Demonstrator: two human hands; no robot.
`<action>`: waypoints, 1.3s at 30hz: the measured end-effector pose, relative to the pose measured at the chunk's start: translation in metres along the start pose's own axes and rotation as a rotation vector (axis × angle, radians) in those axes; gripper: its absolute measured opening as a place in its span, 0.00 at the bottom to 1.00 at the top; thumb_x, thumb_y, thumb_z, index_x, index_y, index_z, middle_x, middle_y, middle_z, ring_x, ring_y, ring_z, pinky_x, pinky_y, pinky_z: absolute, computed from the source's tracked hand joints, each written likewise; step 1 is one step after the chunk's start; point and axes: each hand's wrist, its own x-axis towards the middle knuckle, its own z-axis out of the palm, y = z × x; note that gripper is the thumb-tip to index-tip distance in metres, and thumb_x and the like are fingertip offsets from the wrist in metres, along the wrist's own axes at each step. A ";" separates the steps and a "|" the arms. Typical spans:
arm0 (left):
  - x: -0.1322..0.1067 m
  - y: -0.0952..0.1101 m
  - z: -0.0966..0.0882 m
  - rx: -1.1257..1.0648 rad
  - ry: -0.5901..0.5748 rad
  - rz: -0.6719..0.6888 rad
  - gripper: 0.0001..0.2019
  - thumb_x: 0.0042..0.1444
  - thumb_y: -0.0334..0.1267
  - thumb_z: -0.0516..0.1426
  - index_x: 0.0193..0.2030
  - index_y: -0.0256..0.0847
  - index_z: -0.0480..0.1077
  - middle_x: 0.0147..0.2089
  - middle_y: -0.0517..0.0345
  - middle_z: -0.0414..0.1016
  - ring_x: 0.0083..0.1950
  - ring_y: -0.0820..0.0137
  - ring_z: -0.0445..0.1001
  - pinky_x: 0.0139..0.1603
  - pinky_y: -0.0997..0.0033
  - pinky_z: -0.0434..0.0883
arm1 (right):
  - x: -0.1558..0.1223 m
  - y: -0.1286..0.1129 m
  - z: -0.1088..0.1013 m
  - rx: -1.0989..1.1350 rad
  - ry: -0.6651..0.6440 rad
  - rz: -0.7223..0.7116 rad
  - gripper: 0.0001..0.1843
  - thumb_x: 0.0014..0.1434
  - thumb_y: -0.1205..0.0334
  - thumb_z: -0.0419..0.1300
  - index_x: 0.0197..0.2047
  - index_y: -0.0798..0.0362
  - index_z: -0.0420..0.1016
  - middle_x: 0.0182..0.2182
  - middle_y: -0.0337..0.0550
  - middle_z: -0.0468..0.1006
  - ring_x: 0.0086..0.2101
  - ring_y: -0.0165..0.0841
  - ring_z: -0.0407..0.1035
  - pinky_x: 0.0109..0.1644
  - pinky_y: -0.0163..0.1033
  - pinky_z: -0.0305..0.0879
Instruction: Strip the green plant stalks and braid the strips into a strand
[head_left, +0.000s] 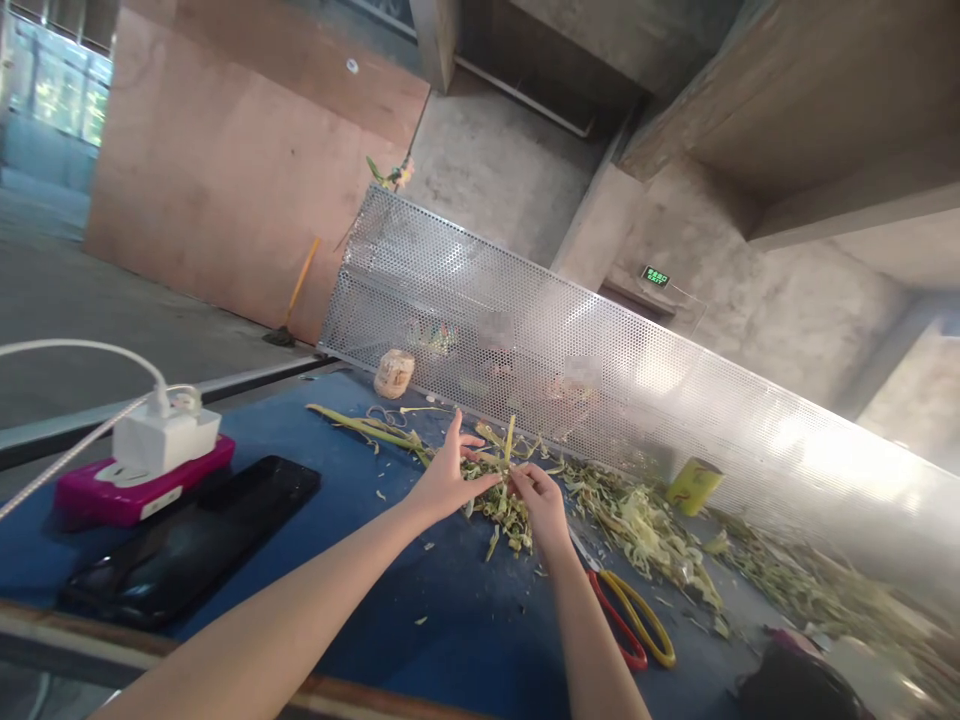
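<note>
My left hand (448,477) is over the blue table (420,600) with its index finger raised and its thumb stretched towards my right hand; the fingers are apart. The fingertips of my right hand (541,500) are pinched together at the base of a short yellow-green plant stalk (511,438) that stands nearly upright. Below both hands lies a heap of green plant scraps (511,522). Longer stalks (367,428) lie to the left of my left hand. Scissors with red and yellow handles (637,615) rest beside my right forearm.
A perforated metal panel (510,310) runs along the table's back. A tape-like roll (394,373) and a yellow-green can (694,485) stand by it. More plant trimmings (645,525) lie to the right. A black phone (195,535) and a pink power strip (150,485) lie at the left.
</note>
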 end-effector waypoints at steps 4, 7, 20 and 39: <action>0.001 -0.004 0.006 -0.246 -0.018 -0.139 0.53 0.43 0.44 0.61 0.64 0.40 0.24 0.47 0.47 0.66 0.38 0.68 0.69 0.39 0.63 0.67 | 0.000 0.005 0.004 0.263 0.014 0.076 0.15 0.48 0.50 0.58 0.21 0.53 0.66 0.19 0.36 0.67 0.22 0.26 0.58 0.28 0.32 0.54; 0.001 -0.007 0.012 -0.453 -0.046 -0.108 0.52 0.42 0.40 0.62 0.64 0.44 0.27 0.45 0.50 0.68 0.36 0.70 0.70 0.37 0.65 0.68 | -0.002 0.006 0.010 0.362 -0.031 0.139 0.15 0.46 0.50 0.60 0.21 0.54 0.67 0.18 0.36 0.67 0.21 0.25 0.58 0.27 0.32 0.53; -0.002 0.004 0.012 -0.481 0.033 -0.054 0.48 0.44 0.35 0.61 0.64 0.42 0.32 0.38 0.51 0.75 0.37 0.66 0.73 0.41 0.61 0.68 | -0.006 -0.003 0.023 0.456 -0.072 0.234 0.17 0.43 0.49 0.62 0.20 0.55 0.66 0.15 0.34 0.66 0.17 0.22 0.54 0.21 0.30 0.48; 0.007 -0.014 0.003 -0.235 0.176 -0.092 0.42 0.45 0.36 0.58 0.63 0.34 0.38 0.35 0.53 0.75 0.35 0.68 0.72 0.41 0.63 0.68 | -0.011 -0.008 0.018 -0.694 -0.036 -0.325 0.09 0.58 0.65 0.49 0.35 0.52 0.70 0.32 0.42 0.75 0.34 0.32 0.68 0.37 0.35 0.62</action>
